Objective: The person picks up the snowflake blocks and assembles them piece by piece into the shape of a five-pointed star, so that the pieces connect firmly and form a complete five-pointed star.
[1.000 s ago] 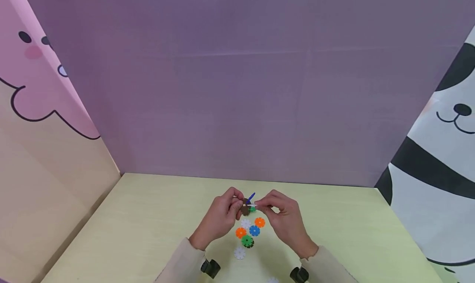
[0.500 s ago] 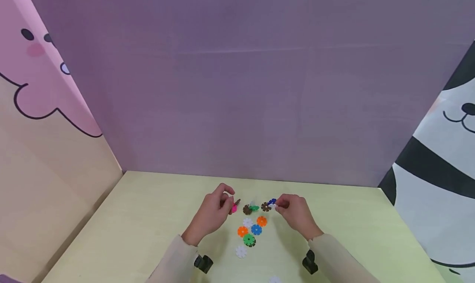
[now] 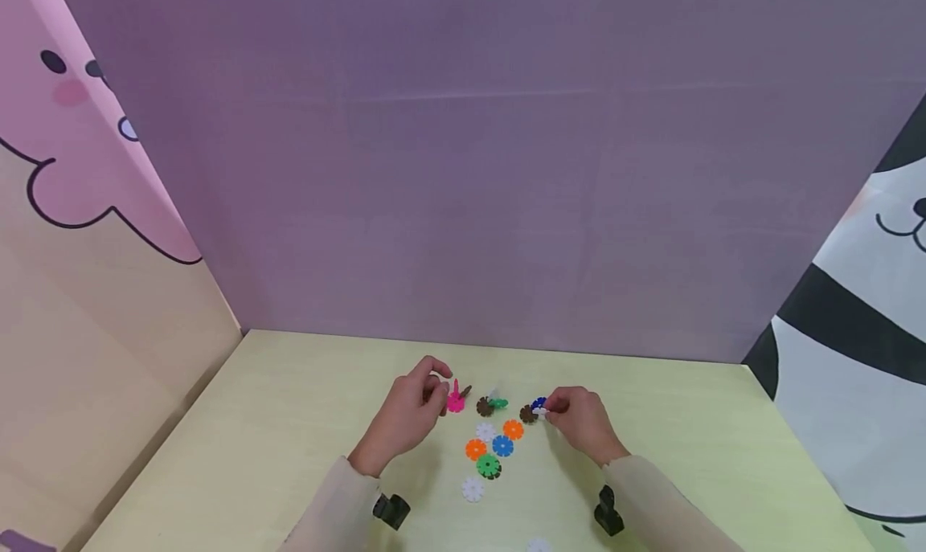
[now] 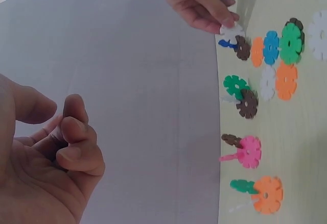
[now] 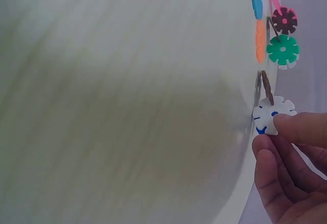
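My right hand (image 3: 579, 422) pinches a white snowflake disc (image 5: 267, 113) between thumb and fingers. That disc is slotted together with a brown disc (image 3: 528, 414) and a blue disc (image 3: 538, 403), at the right end of a row of small clusters. My left hand (image 3: 405, 414) hovers at the left of the row with loosely curled fingers and nothing in them. Just right of its fingertips stands a cluster of a pink disc (image 3: 456, 402) and a brown disc (image 4: 231, 141). Between the hands sits another cluster, with a brown disc (image 4: 248, 104), a green disc (image 4: 236, 86) and a clear-looking one.
In the left wrist view, an orange disc (image 4: 267, 195) joined with a green disc (image 4: 244, 186) ends the row. Nearer on the table (image 3: 304, 455) lie loose discs: orange (image 3: 513, 429), blue (image 3: 502, 445), green (image 3: 488, 465) and white (image 3: 473, 488). A purple backdrop (image 3: 463, 214) rises behind.
My hands were together on the brown, blue and white discs. They parted; my right hand carried that cluster right to the row. My left hand drew left, uncovering the pink cluster.
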Motion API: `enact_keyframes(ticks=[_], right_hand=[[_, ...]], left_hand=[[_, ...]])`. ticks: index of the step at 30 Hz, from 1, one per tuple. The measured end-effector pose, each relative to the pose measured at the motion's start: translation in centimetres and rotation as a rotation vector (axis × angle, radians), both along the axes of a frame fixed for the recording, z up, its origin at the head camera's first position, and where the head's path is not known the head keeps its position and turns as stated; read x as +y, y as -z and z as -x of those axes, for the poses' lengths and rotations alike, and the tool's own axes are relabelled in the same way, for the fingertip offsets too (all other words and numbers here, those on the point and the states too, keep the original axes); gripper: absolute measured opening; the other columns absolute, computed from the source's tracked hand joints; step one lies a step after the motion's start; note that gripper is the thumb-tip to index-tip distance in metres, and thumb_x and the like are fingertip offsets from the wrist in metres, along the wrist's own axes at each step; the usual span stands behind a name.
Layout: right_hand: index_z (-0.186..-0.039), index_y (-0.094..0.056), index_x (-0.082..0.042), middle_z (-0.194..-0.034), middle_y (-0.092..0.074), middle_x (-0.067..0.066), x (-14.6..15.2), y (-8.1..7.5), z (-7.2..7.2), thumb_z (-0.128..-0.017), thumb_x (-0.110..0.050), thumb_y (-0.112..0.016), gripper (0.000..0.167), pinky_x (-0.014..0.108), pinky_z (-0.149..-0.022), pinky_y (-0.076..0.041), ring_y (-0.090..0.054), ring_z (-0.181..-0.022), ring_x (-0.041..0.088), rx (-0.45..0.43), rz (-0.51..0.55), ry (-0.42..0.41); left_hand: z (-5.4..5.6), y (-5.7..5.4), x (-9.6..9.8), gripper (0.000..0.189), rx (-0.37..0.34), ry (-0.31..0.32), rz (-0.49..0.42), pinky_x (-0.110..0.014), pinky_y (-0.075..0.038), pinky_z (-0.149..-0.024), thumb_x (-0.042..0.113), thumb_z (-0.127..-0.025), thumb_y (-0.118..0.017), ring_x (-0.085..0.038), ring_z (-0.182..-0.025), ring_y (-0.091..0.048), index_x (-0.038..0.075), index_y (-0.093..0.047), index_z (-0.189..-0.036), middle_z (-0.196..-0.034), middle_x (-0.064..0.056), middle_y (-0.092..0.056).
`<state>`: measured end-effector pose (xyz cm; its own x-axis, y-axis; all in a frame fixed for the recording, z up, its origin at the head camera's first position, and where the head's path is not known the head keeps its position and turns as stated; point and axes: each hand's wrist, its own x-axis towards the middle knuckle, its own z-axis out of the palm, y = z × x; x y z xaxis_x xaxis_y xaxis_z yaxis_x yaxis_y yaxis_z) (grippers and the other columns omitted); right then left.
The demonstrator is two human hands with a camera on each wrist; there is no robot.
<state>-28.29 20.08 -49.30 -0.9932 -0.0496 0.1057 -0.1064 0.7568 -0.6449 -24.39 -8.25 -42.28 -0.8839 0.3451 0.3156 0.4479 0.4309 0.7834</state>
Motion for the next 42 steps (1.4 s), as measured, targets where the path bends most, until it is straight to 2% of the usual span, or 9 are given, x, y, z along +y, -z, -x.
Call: enact_keyframes(ticks=[10, 14, 18, 21, 25, 29, 34, 36, 42], right_hand=[[-0.093, -0.066, -0.007, -0.078, -0.059, -0.001, 1.3, -0.5, -2.1, -0.077, -0.002, -0.075, 0.019, 0.026, -0.061, -0.048, -0.054, -0.071, 0.015, 0.059, -0.005, -0.087], [-0.103, -0.064, -0.009, -0.080, -0.058, -0.004, 1.2, -0.8, -4.0, -0.080, -0.013, -0.076, 0.027, 0.025, -0.059, -0.046, -0.052, -0.071, 0.015, -0.050, 0.000, -0.322], [-0.106, -0.064, -0.019, -0.086, -0.056, -0.005, 1.0, -0.9, -6.4, -0.075, -0.022, -0.081, 0.036, 0.026, -0.064, -0.045, -0.051, -0.077, 0.015, -0.278, -0.014, -0.576], [-0.101, -0.066, -0.027, -0.088, -0.053, -0.009, 0.6, -0.6, -8.0, -0.073, -0.024, -0.083, 0.033, 0.025, -0.068, -0.045, -0.049, -0.081, 0.011, -0.384, -0.035, -0.660], [-0.094, -0.068, -0.028, -0.088, -0.052, -0.014, 0.2, -0.2, -9.3, -0.076, -0.015, -0.079, 0.025, 0.023, -0.071, -0.045, -0.049, -0.080, 0.005, -0.367, -0.032, -0.721], [-0.089, -0.065, -0.023, -0.081, -0.055, -0.012, -0.3, -0.1, -9.7, -0.077, -0.007, -0.074, 0.022, 0.022, -0.068, -0.045, -0.051, -0.075, 0.005, -0.357, 0.045, -0.753], [-0.088, -0.062, -0.020, -0.074, -0.058, -0.008, -1.1, -0.2, -9.6, -0.082, -0.004, -0.069, 0.019, 0.022, -0.062, -0.046, -0.052, -0.068, 0.007, -0.388, 0.124, -0.706], [-0.089, -0.063, -0.019, -0.076, -0.059, -0.010, -1.7, -0.7, -9.3, -0.084, -0.007, -0.070, 0.015, 0.023, -0.062, -0.047, -0.052, -0.068, 0.006, -0.318, 0.122, -0.667], [-0.094, -0.061, -0.017, -0.079, -0.063, -0.011, -3.7, -3.3, -8.3, -0.084, -0.011, -0.071, 0.015, 0.025, -0.064, -0.050, -0.057, -0.068, 0.005, 0.049, 0.162, -0.490]], left_hand=[[-0.1, -0.1, -1.3, 0.011, 0.002, -0.027, -0.005, -0.026, -0.038, -0.046, 0.010, -0.098, -0.049, -0.010, -0.047, -0.042, 0.010, -0.050, -0.109, -0.065, -0.005, -0.056], [-0.1, 0.4, -1.5, 0.011, -0.024, -0.037, -0.004, -0.025, -0.039, -0.047, 0.010, -0.098, -0.048, -0.011, -0.049, -0.042, 0.011, -0.051, -0.108, -0.065, -0.005, -0.055], [-0.1, 0.8, -1.7, 0.010, -0.036, -0.053, 0.013, -0.025, -0.039, -0.047, 0.010, -0.097, -0.047, -0.011, -0.050, -0.042, 0.012, -0.052, -0.106, -0.065, -0.001, -0.054], [-0.2, 1.0, -1.8, 0.010, -0.023, -0.044, 0.020, -0.025, -0.040, -0.048, 0.008, -0.097, -0.047, -0.011, -0.052, -0.044, 0.012, -0.054, -0.103, -0.067, -0.003, -0.055], [-0.2, 1.0, -1.7, 0.009, -0.003, -0.015, 0.016, -0.025, -0.040, -0.049, 0.007, -0.097, -0.048, -0.010, -0.053, -0.045, 0.011, -0.055, -0.101, -0.070, -0.007, -0.057], [-0.1, 1.2, -1.1, 0.009, 0.016, 0.017, 0.027, -0.024, -0.038, -0.048, 0.007, -0.097, -0.049, -0.008, -0.050, -0.041, 0.011, -0.056, -0.100, -0.067, -0.001, -0.056], [-0.2, 1.6, 0.2, 0.009, 0.020, 0.073, 0.045, -0.023, -0.039, -0.050, 0.009, -0.097, -0.049, -0.008, -0.053, -0.043, 0.014, -0.056, -0.096, -0.067, 0.007, -0.053], [-0.2, 1.9, 0.6, 0.007, 0.022, 0.100, 0.055, -0.023, -0.041, -0.053, 0.011, -0.097, -0.050, -0.008, -0.056, -0.045, 0.013, -0.056, -0.095, -0.068, 0.007, -0.053], [-0.4, 2.5, 1.7, 0.005, 0.016, 0.197, 0.065, -0.023, -0.045, -0.062, 0.014, -0.094, -0.060, -0.007, -0.067, -0.052, 0.012, -0.060, -0.098, -0.077, 0.010, -0.058]])
